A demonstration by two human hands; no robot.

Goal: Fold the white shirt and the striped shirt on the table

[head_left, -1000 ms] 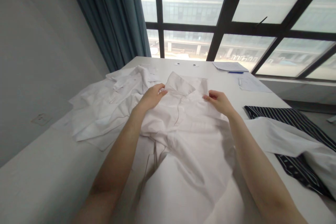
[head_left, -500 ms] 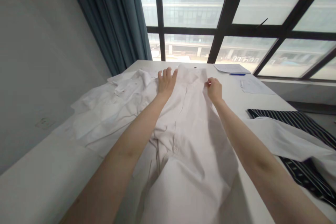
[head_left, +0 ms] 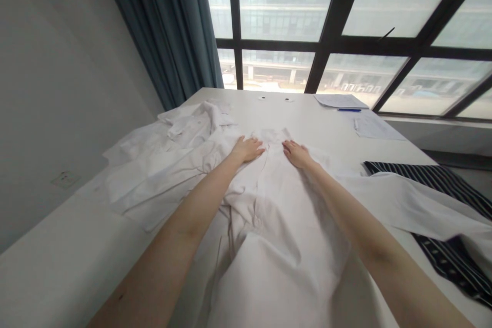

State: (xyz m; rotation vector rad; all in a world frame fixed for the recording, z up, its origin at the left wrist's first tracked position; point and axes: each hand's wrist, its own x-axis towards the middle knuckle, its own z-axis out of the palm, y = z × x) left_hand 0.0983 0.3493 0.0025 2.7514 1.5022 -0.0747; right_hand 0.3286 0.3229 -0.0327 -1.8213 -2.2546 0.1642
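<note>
A white button-up shirt (head_left: 284, 205) lies front up along the table, its collar end (head_left: 271, 136) pointing away from me. My left hand (head_left: 248, 149) rests flat on the cloth left of the collar, fingers stretched inward. On the other side, my right hand (head_left: 296, 154) lies palm down on the fabric with its fingers extended and nothing visibly gripped. A small button (head_left: 257, 222) shows on the front strip. Folds bunch up left of that strip, and the near part of the shirt bulges toward me.
Another crumpled white garment (head_left: 192, 128) lies at the left. Black striped fabric (head_left: 418, 171) is at the right under a white sleeve (head_left: 415, 197). Papers (head_left: 340, 101) and a blue pen (head_left: 349, 110) sit at the back of the white table (head_left: 246, 107), before the window.
Both hands have come toward me and closer together, going from lifting the shirt's top to lying on it. The shirt's collar end has dropped nearer, uncovering the table behind it.
</note>
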